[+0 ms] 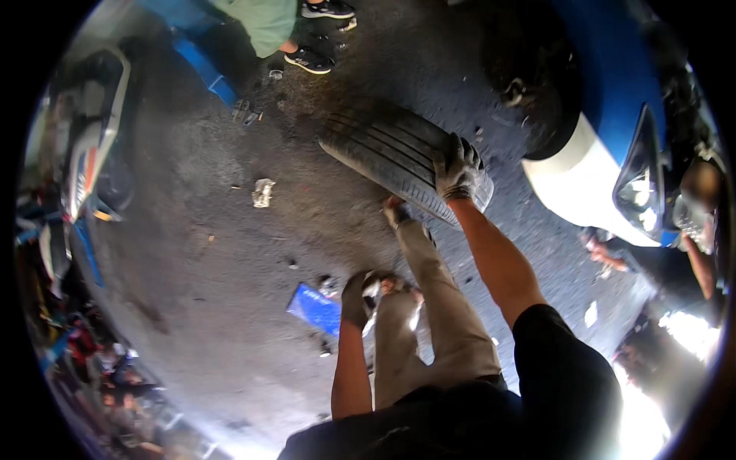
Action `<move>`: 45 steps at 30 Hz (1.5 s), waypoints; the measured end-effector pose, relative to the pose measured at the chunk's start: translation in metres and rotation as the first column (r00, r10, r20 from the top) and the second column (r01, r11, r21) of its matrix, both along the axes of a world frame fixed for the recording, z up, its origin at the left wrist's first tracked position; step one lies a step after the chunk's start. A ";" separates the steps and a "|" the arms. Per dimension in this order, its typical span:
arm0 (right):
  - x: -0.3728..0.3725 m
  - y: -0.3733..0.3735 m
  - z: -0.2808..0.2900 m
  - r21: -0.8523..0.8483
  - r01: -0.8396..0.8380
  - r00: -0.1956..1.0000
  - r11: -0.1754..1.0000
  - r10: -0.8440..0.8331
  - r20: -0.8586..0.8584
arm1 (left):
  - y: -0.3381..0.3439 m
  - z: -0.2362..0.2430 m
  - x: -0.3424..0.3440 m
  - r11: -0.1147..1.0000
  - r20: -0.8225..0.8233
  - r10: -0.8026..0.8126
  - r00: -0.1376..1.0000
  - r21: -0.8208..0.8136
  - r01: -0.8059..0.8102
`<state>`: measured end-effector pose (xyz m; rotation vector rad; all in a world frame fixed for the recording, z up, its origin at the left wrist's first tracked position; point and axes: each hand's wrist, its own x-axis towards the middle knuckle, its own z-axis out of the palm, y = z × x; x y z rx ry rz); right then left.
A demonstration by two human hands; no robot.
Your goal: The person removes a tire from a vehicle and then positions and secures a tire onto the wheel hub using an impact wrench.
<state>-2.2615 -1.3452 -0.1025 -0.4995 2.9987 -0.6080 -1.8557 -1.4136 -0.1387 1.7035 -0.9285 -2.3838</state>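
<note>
Right grip [459, 169] on tire [387, 146]; blue sheet [314, 309] on ground [199, 264]

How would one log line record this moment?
Right hand: on tire | Left hand: near blue sheet, hold unclear | Tire: tread showing

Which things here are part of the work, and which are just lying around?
Seemingly in use:
Tyre, with the right hand on it
Gloves, worn on both hands

Apparently just lying about:
Flat blue piece on the ground
Crumpled silvery scrap
</note>
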 end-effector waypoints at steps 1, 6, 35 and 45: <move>0.010 -0.013 0.012 0.025 0.008 1.000 1.000 -0.008 0.001 | -0.017 -0.013 -0.030 0.971 -0.041 -0.084 0.996 -0.228 0.072; -0.045 -0.049 0.040 -0.037 -0.033 0.999 0.999 0.033 -0.004 | -0.116 -0.073 -0.217 0.870 -0.367 0.139 0.920 0.489 0.064; -0.298 -0.052 -0.053 0.156 0.132 0.803 0.979 -0.198 0.563 | -0.232 -0.112 -0.437 0.769 -0.422 -0.567 0.708 0.037 0.638; -0.399 -0.072 -0.076 -0.082 0.174 0.984 0.981 -0.170 0.049 | -0.228 -0.084 -0.707 0.707 -0.178 -0.551 0.815 0.419 0.569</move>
